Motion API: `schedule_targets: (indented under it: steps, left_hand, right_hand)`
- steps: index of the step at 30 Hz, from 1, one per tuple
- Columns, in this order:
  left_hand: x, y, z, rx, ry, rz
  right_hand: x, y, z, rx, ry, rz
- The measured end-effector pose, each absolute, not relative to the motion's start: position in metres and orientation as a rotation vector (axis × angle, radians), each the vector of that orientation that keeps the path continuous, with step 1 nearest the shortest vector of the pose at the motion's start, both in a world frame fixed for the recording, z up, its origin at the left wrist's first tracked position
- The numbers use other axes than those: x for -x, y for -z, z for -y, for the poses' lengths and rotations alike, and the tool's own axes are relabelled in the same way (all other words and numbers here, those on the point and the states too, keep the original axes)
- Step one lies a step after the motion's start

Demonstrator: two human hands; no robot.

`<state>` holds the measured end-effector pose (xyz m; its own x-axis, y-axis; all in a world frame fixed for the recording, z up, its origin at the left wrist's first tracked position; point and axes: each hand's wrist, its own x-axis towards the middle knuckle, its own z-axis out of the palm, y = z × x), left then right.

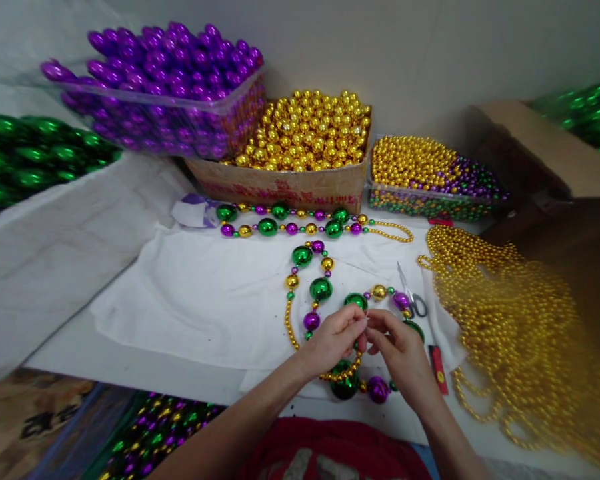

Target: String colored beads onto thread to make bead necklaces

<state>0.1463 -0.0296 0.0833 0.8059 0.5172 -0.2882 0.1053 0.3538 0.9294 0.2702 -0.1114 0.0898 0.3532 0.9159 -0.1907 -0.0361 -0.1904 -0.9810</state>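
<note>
My left hand (333, 339) and my right hand (399, 348) meet over a white cloth (205, 300), fingertips pinched together on the thread of a bead necklace (320, 288). The necklace has large green, purple and gold balls and loops around and under both hands. A second finished necklace (300, 221) lies stretched out farther back on the cloth.
Scissors (411, 293) and a red lighter (438, 369) lie right of my hands. A pile of gold bead strands (520, 333) fills the right. Behind stand a purple ball tray (170, 87), a gold ball box (305, 133), a small-bead bin (430, 175), and green balls (25, 160) at left.
</note>
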Motion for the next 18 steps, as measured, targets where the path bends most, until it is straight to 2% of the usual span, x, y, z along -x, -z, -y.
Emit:
schedule_targets:
  steps: [10, 18]
  left_hand:
    - [-0.15, -0.079, 0.031, -1.238, -0.402, -0.694]
    - [-0.151, -0.076, 0.032, -1.307, -0.411, -0.792]
  right_hand:
    - [-0.264, -0.079, 0.117, 1.668, -0.645, 1.148]
    - [-0.27, -0.078, 0.12, 1.692, -0.58, 1.447]
